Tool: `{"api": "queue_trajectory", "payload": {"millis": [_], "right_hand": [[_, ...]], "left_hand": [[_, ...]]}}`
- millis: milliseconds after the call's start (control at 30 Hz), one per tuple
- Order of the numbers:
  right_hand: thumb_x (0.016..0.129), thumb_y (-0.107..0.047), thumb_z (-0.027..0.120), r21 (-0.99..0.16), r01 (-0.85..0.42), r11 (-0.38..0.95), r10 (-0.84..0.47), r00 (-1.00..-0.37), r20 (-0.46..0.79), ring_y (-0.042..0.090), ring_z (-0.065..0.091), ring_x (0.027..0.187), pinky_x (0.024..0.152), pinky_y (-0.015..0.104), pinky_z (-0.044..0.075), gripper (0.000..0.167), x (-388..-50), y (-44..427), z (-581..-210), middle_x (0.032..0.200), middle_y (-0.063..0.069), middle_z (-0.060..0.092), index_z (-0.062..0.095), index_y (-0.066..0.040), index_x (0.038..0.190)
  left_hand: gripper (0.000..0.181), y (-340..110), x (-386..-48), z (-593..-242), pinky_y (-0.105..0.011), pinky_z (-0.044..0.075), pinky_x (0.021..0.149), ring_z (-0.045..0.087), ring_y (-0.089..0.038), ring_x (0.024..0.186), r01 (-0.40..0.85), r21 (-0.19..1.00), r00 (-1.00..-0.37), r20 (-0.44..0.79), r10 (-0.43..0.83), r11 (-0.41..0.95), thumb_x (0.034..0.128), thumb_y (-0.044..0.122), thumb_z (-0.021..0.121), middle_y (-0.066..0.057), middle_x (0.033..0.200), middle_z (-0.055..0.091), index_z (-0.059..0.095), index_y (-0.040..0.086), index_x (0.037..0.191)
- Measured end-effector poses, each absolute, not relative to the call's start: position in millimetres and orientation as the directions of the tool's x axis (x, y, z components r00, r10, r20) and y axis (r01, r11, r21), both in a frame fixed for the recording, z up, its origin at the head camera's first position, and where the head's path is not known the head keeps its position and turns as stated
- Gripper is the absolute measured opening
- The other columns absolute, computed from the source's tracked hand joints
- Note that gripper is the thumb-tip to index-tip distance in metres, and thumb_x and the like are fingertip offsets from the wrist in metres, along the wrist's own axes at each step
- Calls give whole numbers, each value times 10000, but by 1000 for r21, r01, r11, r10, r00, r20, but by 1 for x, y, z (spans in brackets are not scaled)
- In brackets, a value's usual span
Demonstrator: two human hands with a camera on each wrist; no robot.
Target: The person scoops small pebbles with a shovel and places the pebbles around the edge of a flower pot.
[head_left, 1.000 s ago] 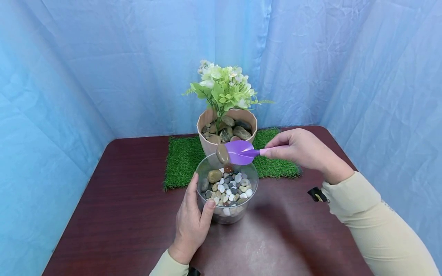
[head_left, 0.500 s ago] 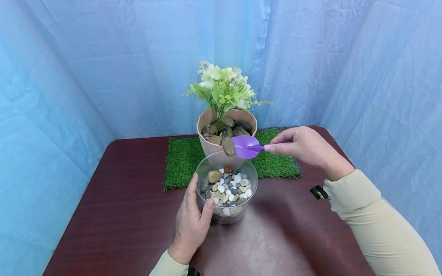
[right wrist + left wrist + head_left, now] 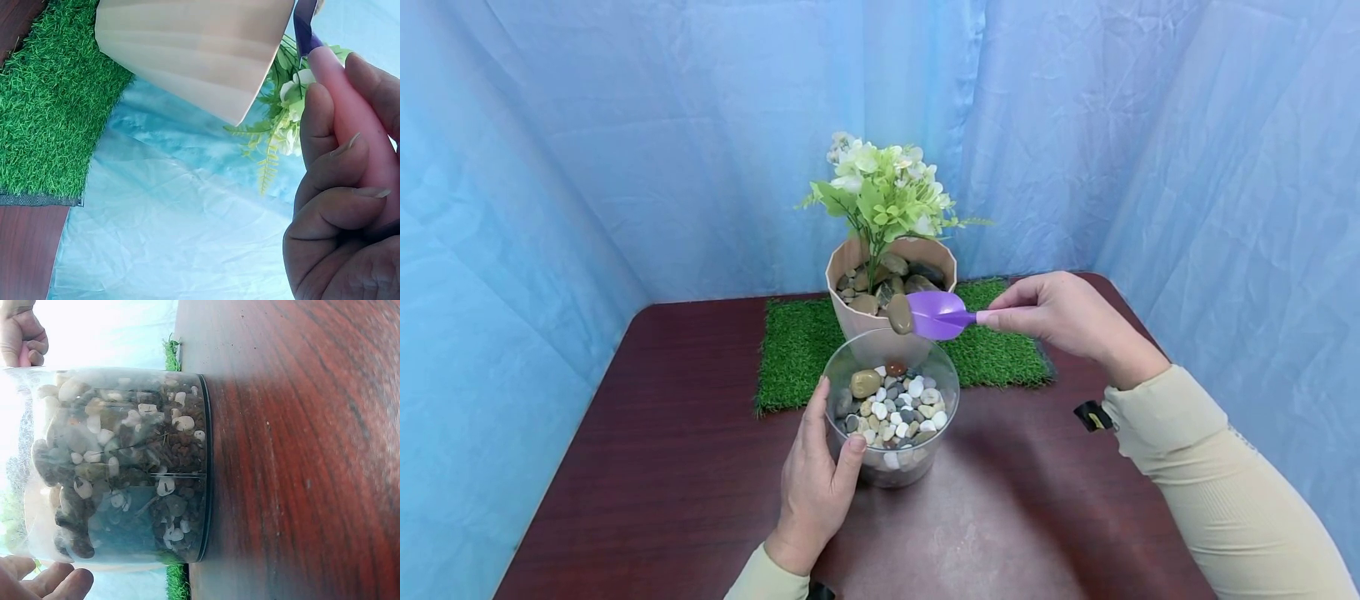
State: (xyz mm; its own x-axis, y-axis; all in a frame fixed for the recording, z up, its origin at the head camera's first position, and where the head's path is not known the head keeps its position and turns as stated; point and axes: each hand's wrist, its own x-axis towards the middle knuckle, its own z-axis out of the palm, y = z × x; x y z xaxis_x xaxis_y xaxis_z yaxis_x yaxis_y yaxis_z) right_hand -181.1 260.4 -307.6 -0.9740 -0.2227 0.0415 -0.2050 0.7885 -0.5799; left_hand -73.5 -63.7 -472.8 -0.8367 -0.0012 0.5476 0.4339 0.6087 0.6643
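Observation:
My right hand holds a small purple trowel by its pink handle, fingers curled round it in the right wrist view. A smooth brown stone rests at the tip of the blade, above the far rim of a clear plastic container. Inside the container are mixed white, grey and tan pebbles, with a larger tan stone on top at the left. My left hand rests against the container's near left side, fingers and thumb fairly straight and spread.
Directly behind the container, a pale beige flowerpot stands on a green grass mat. It bears white-flowered greenery and several large stones. The brown table has blue curtains around it.
The trowel and stone have moved right and slightly up and back, from over the container toward the flowerpot's front rim. My left hand and the container have stayed put.

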Motion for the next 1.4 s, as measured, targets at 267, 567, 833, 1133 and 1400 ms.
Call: {"api": "queue_trajectory", "payload": {"millis": [267,567,833,1133,1400], "right_hand": [[886,-600,767,-582,-214,785,-231,-972,45,173,639,867,750,356,505,338,-183,261,-306,924,-69,781,834,-283,985],[889,-604,760,-582,-199,789,-204,-977,57,154,666,935,786,365,512,369,-189,259,-305,990,-49,788,839,-267,1020],[892,-610,754,-576,-184,797,-179,-982,66,175,638,900,766,360,494,382,-193,259,-303,976,-35,785,841,-263,1028],[905,-584,755,-563,-192,804,-183,-980,73,184,603,824,718,358,472,380,-198,257,-306,913,-31,771,841,-236,1031],[899,-607,747,-547,-169,820,-166,-985,56,192,612,863,722,364,473,402,-200,255,-304,979,-18,777,837,-244,1046]], "left_hand": [[845,-64,-74,-473,-515,468,1098,463,-283,1476,435,668,-837,548,-4,604,950,217,695,-83,1670,385,255,146,1667],[844,-64,-74,-474,-519,466,1100,462,-286,1477,434,667,-836,548,-5,605,950,222,695,-85,1669,386,256,145,1667],[842,-64,-74,-474,-518,461,1105,462,-288,1476,434,668,-836,548,-6,604,952,225,693,-86,1670,385,256,141,1666],[843,-64,-74,-474,-512,464,1102,466,-285,1474,436,664,-834,552,-4,607,950,224,695,-82,1670,386,258,145,1667],[841,-64,-74,-474,-511,459,1107,462,-284,1477,434,668,-838,546,-1,604,950,218,696,-84,1671,384,260,136,1665]]}}
